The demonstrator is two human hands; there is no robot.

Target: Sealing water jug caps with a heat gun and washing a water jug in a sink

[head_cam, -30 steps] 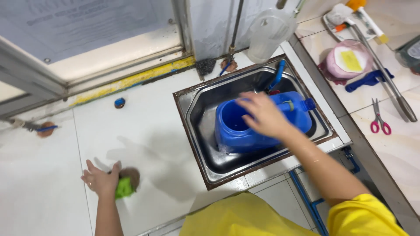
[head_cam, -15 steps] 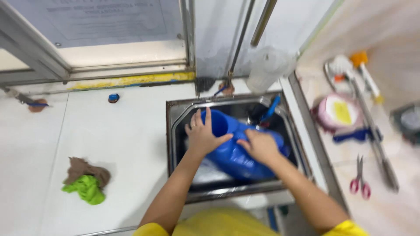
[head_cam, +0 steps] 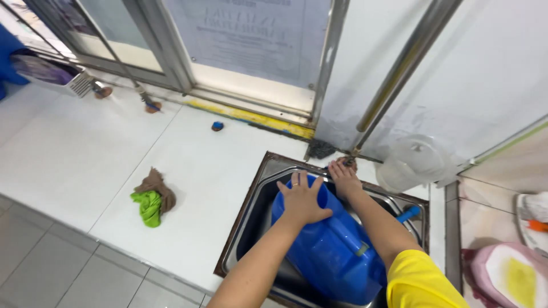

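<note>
My left hand [head_cam: 302, 199] lies flat, fingers spread, on the blue plastic jug [head_cam: 331, 245] in the steel sink [head_cam: 251, 228]. My right hand [head_cam: 344, 178] rests open at the sink's far rim. Green and brown rags [head_cam: 151, 197] lie left on the desk [head_cam: 85, 154].

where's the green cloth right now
In the head view, the green cloth lies on the white tiled counter, left of the sink, bunched against a brown rag and apart from both hands.
</note>
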